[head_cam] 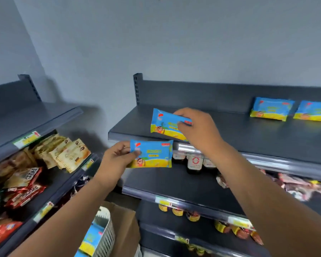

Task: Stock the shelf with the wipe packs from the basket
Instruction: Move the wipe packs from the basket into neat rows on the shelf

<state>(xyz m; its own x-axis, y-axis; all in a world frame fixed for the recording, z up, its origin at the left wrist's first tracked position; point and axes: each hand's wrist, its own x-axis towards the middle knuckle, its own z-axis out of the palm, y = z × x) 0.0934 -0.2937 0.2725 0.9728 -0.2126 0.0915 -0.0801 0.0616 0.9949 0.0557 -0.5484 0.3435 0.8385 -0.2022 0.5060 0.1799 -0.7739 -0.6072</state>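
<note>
My right grip [198, 130] pinched one wipe pack [164, 125] over the shelf [258, 134], long axis sideways; shelved packs [271, 108] lay to its right. Left grip [117, 158] pinched a second pack [153, 154], lower.

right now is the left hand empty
No, the left hand grips a wipe pack by its left end, while the right hand holds a second wipe pack over the top shelf.

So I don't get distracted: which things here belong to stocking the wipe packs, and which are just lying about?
Job: right hand holding first wipe pack; left hand holding second wipe pack; two shelved packs; top shelf; basket.
Lying about: snack packets at left; bottles; jars; cardboard box.
</note>
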